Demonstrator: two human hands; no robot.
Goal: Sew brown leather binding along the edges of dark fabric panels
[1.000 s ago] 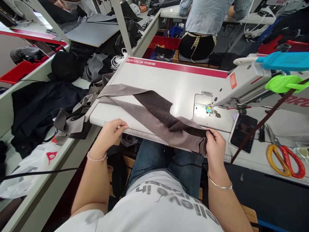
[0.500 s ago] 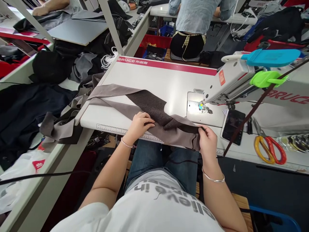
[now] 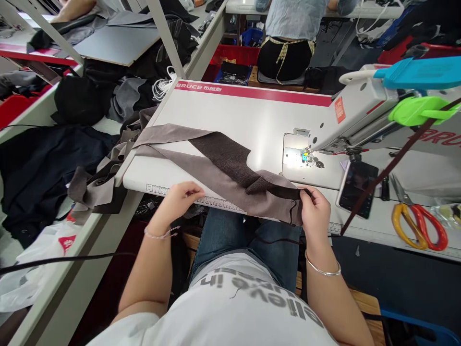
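A long taupe fabric piece (image 3: 219, 180) with a dark brown reverse side lies across the white sewing table, folded over on itself. My right hand (image 3: 316, 204) pinches its right end near the table's front edge, where a dark curved line runs on the cloth. Away from the cloth, my left hand (image 3: 185, 198) is over the ruler strip at the front edge, thumb and fingers drawn together with nothing visible in them. The sewing machine (image 3: 345, 115) stands beyond my right hand, its needle area lit.
To the right lie a phone (image 3: 358, 188) and scissors (image 3: 419, 223) with yellow and red handles. A brown strap (image 3: 396, 166) hangs across the machine side. Piled fabric (image 3: 97, 185) lies to the left, by a frame post (image 3: 166, 38). A person (image 3: 293, 21) sits at the table ahead.
My left hand has let go of the fabric and moved left and slightly down. My right hand keeps its hold on the end. The view has shifted slightly, and the cloth lies almost the same.
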